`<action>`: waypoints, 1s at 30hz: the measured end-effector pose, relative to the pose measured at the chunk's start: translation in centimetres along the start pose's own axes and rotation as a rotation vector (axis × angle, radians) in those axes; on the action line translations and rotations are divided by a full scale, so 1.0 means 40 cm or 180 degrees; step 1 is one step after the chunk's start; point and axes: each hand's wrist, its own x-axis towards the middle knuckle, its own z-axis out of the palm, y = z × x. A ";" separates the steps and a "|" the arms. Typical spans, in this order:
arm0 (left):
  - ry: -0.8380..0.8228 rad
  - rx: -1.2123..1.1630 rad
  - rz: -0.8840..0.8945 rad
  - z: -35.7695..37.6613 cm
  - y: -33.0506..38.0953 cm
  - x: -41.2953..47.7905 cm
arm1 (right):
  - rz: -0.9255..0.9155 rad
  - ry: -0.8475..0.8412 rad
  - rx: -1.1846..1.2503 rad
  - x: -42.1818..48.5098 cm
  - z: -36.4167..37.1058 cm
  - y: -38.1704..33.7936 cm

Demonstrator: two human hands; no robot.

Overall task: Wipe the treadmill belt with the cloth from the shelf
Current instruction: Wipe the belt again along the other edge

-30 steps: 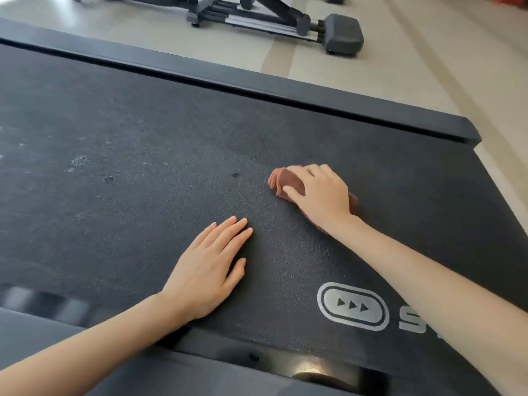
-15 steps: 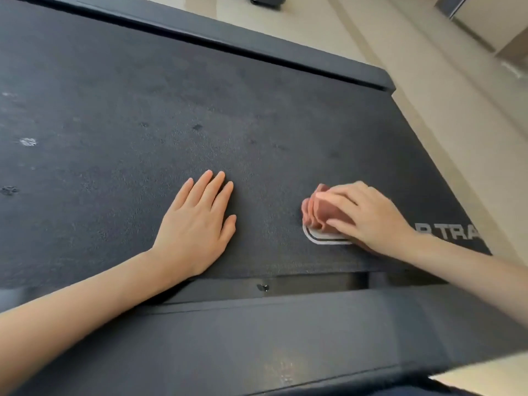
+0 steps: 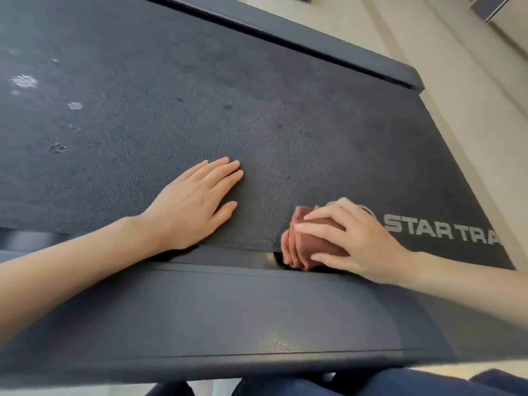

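Note:
The dark textured treadmill belt (image 3: 257,115) fills most of the view, with pale dusty spots at its left. My right hand (image 3: 354,241) grips a folded reddish-brown cloth (image 3: 303,247) at the belt's near edge, beside the white lettering; its fingers curl over the cloth's top. The cloth's folded layers stick out to the left of my fingers and overlap the gap at the belt's end. To the cloth's left, my left hand (image 3: 194,207) lies flat on the belt with fingers straight and together.
A dark grey end cover (image 3: 228,315) spans the near side below the belt. A side rail (image 3: 328,41) runs along the far edge. Beige floor (image 3: 471,110) lies to the right. My dark blue trousers (image 3: 371,384) show at the bottom.
My right hand has dragged the cloth toward me across the belt, from mid-belt to the near edge by the lettering. My left hand stays flat on the belt. My view has shifted.

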 end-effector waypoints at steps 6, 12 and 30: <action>-0.0027 -0.0056 -0.0010 -0.009 -0.008 -0.021 | -0.0851 -0.0268 0.0160 0.056 -0.006 0.045; 0.0081 -0.0118 -0.0213 -0.008 -0.016 -0.024 | -0.1263 -0.0278 0.0313 0.207 0.025 -0.014; 0.0086 -0.0136 -0.0472 -0.033 -0.061 -0.062 | -0.0012 0.0532 0.0283 0.384 0.064 0.118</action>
